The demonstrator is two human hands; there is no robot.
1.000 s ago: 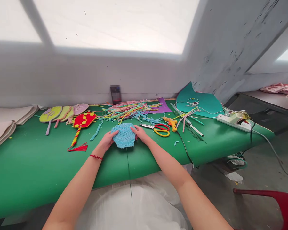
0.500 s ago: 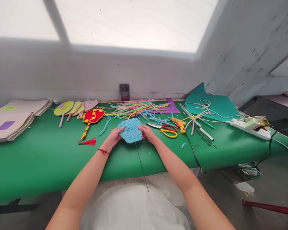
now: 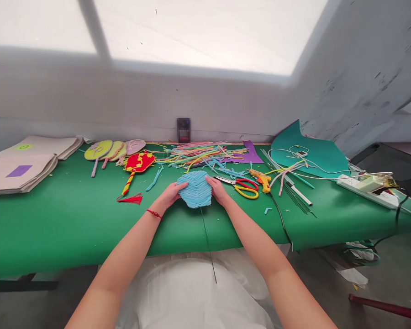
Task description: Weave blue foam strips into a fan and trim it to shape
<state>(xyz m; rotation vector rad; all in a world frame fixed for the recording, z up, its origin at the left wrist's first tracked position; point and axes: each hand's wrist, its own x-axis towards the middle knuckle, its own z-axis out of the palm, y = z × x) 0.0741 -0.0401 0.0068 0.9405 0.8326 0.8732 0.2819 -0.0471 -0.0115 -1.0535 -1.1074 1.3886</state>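
A light blue fan head (image 3: 195, 189), ridged with rows of fuzzy pipe cleaners in a chevron pattern, is held between my two hands above the table's front half. My left hand (image 3: 172, 193) pinches its left edge, and my right hand (image 3: 217, 188) grips the right edge with the thumb on top. From its lower edge a thin dark wire (image 3: 207, 240) runs down toward my lap. Right of my right hand lie scissors (image 3: 239, 184) with red and yellow handles, then a yellow glue gun (image 3: 261, 180). The fingers beneath the fan head are partly hidden.
A finished red and yellow fan (image 3: 137, 163) with a tassel lies to the left, near several pastel fans (image 3: 98, 151). Colourful pipe cleaners (image 3: 195, 154) are heaped behind. Stacked cardboard (image 3: 20, 169) sits far left; a power strip (image 3: 363, 189) and cables lie right on the green table (image 3: 89, 237).
The view has shifted slightly, so the scene sits further right in the picture. Both hands keep hold of the blue fan head, which has tilted a little.
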